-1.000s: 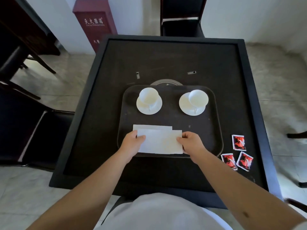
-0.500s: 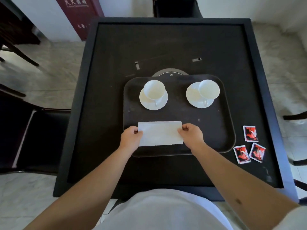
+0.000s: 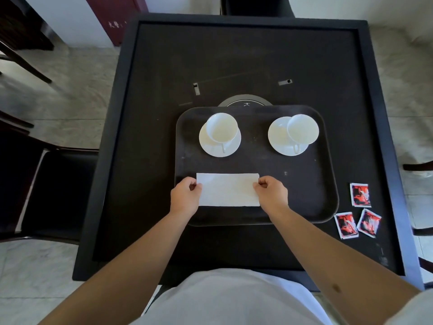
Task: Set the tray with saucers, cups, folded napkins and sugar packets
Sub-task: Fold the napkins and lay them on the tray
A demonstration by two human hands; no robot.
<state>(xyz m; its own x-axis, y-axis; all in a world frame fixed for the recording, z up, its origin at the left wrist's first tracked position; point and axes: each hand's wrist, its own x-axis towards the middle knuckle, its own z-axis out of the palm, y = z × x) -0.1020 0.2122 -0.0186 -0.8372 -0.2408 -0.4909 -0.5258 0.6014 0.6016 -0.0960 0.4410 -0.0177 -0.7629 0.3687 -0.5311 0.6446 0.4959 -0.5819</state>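
Observation:
A dark tray [image 3: 311,184] lies on the black table [image 3: 145,160]. At its back stand two white cups on saucers, the left cup [image 3: 221,129] and the right cup [image 3: 302,129]. A white napkin [image 3: 227,190], folded into a long rectangle, rests on the tray's near left part. My left hand [image 3: 185,200] pinches its left end and my right hand [image 3: 271,195] pinches its right end. Three red sugar packets [image 3: 359,194] lie on the table to the right of the tray.
A round metal disc [image 3: 244,102] is set into the table just behind the tray. Dark chairs stand at the left [image 3: 54,193] and at the far side. A dark red cabinet [image 3: 117,17] stands by the wall at the back left.
The napkin's upper flap, offset one second ago, now lies flush in one neat rectangle. Both hands stay at its ends. The camera tilted down, closer to the table.

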